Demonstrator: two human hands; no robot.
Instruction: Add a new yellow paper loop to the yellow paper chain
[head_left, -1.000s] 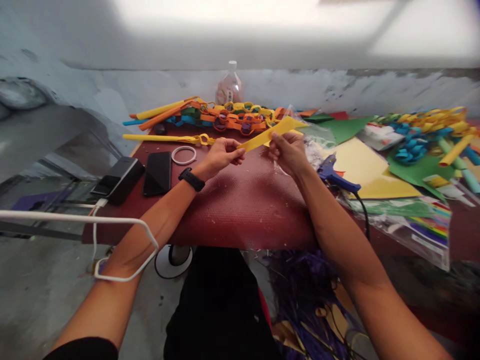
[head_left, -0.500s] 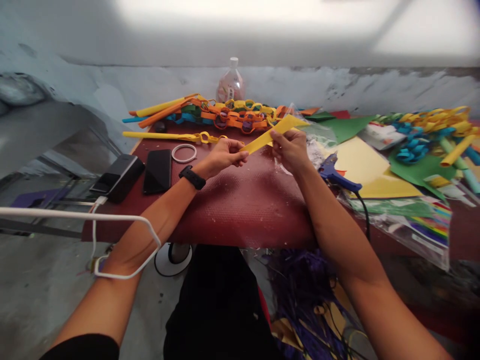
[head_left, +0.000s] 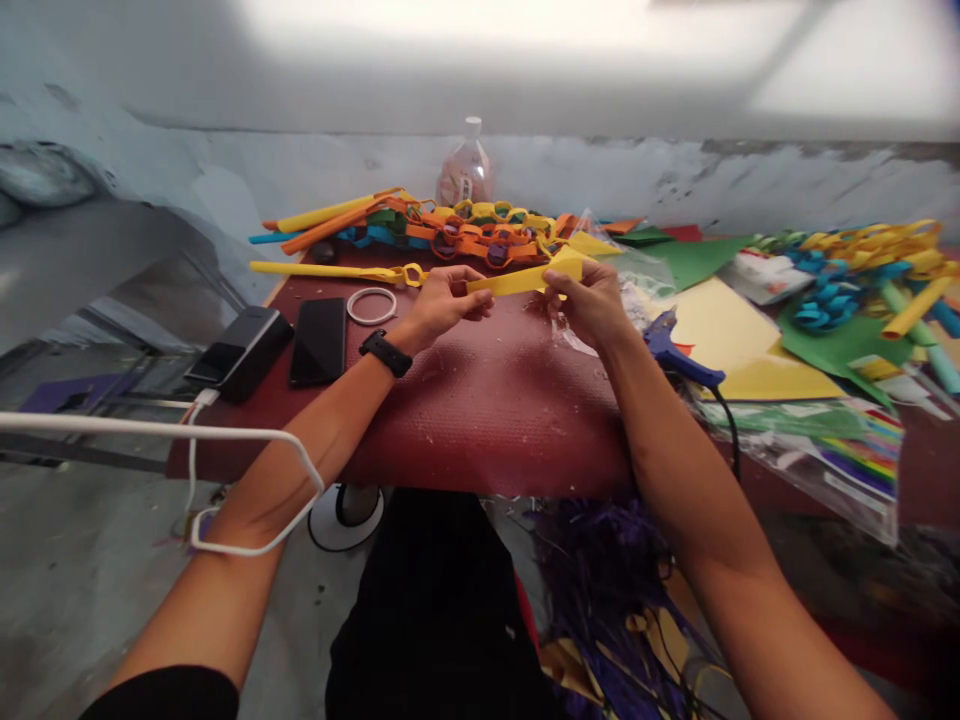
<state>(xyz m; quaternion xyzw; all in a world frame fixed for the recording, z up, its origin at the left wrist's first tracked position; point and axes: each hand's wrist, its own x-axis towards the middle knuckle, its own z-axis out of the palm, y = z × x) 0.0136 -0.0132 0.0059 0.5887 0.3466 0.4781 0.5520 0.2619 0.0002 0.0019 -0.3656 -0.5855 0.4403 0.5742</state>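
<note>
A yellow paper strip (head_left: 514,281) stretches nearly level between my two hands, above the table. My left hand (head_left: 442,302), with a black watch (head_left: 385,352) on its wrist, pinches the strip's left end. At the other end, the fingers of my right hand (head_left: 595,300) are closed on it. Just behind my left hand lies a short yellow paper chain (head_left: 411,274), joined to a rolled yellow paper tube (head_left: 304,268); part of it is hidden by the hand. A blue glue gun (head_left: 679,352) lies to the right of my right forearm.
Orange and yellow paper chains (head_left: 480,238) lie at the back before a plastic bottle (head_left: 466,168). To the left are a phone (head_left: 318,342), a black box-shaped device (head_left: 240,352) and a white ring (head_left: 371,306). Paper sheets (head_left: 724,325) and more chains (head_left: 862,250) cover the right side.
The strip has swung from a steep slant to nearly level. My right hand has moved slightly down and right, and the strip's right end now bends up at its fingers.
</note>
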